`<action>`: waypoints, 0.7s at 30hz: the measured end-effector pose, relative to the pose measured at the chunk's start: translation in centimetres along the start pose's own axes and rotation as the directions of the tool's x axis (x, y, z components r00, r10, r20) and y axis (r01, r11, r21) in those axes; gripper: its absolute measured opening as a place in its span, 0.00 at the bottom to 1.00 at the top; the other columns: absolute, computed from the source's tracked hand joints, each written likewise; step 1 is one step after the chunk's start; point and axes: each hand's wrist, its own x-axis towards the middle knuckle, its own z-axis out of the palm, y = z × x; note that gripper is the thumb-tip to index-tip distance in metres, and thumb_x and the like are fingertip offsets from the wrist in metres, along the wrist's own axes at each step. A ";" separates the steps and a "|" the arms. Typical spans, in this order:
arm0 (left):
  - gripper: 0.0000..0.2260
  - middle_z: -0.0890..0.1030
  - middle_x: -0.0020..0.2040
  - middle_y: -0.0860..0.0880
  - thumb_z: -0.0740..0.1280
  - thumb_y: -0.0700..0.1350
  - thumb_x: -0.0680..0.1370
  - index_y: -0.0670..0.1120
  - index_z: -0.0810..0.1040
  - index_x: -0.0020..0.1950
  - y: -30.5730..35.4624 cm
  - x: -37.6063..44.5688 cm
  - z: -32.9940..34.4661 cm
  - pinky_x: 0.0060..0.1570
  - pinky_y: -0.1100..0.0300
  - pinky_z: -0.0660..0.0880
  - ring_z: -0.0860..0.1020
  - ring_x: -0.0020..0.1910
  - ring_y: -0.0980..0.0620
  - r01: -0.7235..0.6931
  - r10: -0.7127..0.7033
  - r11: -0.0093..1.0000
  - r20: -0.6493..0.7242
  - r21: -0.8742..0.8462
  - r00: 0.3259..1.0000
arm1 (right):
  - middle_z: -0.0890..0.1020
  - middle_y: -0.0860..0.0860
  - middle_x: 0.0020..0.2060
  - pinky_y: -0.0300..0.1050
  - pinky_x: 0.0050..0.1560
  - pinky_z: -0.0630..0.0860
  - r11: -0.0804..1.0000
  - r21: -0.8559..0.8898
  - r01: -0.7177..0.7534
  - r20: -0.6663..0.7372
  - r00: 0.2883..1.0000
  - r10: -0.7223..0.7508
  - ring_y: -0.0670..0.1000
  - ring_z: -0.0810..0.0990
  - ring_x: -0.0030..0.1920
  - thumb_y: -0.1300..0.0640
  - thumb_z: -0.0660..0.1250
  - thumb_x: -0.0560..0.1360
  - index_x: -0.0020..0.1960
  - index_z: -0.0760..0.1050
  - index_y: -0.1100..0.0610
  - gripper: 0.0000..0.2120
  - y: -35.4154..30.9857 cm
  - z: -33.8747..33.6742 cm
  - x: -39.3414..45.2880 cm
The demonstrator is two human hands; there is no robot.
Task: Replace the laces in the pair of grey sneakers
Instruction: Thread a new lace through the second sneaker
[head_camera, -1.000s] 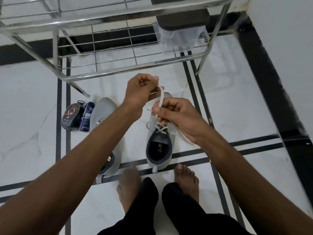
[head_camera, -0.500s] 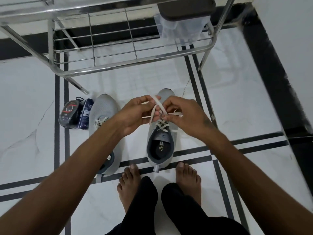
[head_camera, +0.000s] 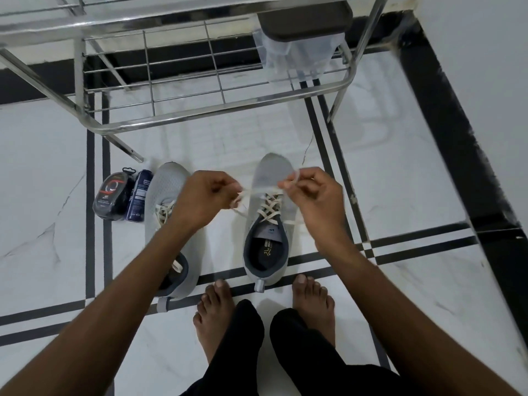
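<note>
Two grey sneakers stand on the white floor, toes pointing away from me. The right sneaker (head_camera: 270, 172) has a cream lace (head_camera: 268, 208) crossed through its eyelets. My left hand (head_camera: 205, 198) pinches one end of that lace to the left of the shoe. My right hand (head_camera: 314, 195) pinches the other end above the shoe's right side, and the lace is stretched between them. The left sneaker (head_camera: 165, 184) lies partly under my left forearm, with its own cream lace (head_camera: 164, 212) showing.
A steel wire rack (head_camera: 200, 115) stands just beyond the shoes, with a clear plastic bag (head_camera: 297, 58) hanging from it. Two small dark packages (head_camera: 123, 197) lie left of the left sneaker. My bare feet (head_camera: 217, 310) are right behind the shoes. A white wall rises at right.
My hands were close together over the right sneaker's laces; they have moved apart, left and right, drawing the lace ends outward. The view also tilted slightly.
</note>
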 end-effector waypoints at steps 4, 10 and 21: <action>0.07 0.83 0.38 0.52 0.65 0.47 0.81 0.49 0.82 0.47 -4.1 -1.2 -4.5 0.34 0.57 0.77 0.80 0.33 0.52 0.037 0.175 0.823 -0.315 0.567 0.933 | 0.87 0.52 0.44 0.39 0.46 0.81 0.963 -0.023 -0.270 -0.283 0.925 0.253 0.48 0.86 0.44 0.66 0.74 0.72 0.47 0.80 0.57 0.07 3.5 -4.9 0.1; 0.13 0.83 0.48 0.39 0.67 0.49 0.79 0.47 0.79 0.62 -7.5 -3.0 -7.4 0.42 0.50 0.75 0.81 0.44 0.37 0.321 -0.007 0.556 -0.382 0.767 0.924 | 0.84 0.63 0.46 0.50 0.49 0.81 0.774 -0.130 -0.619 -0.374 0.754 0.540 0.56 0.82 0.44 0.63 0.74 0.73 0.51 0.80 0.67 0.10 7.9 -9.2 -0.8; 0.24 0.74 0.68 0.41 0.64 0.47 0.81 0.46 0.65 0.77 -2.6 -0.7 5.0 0.64 0.49 0.70 0.72 0.67 0.41 -0.347 0.183 0.549 0.295 0.760 0.938 | 0.78 0.45 0.57 0.27 0.46 0.70 0.768 -0.641 -0.016 0.164 0.974 0.157 0.42 0.77 0.52 0.53 0.65 0.80 0.73 0.66 0.48 0.22 3.7 -0.9 -1.5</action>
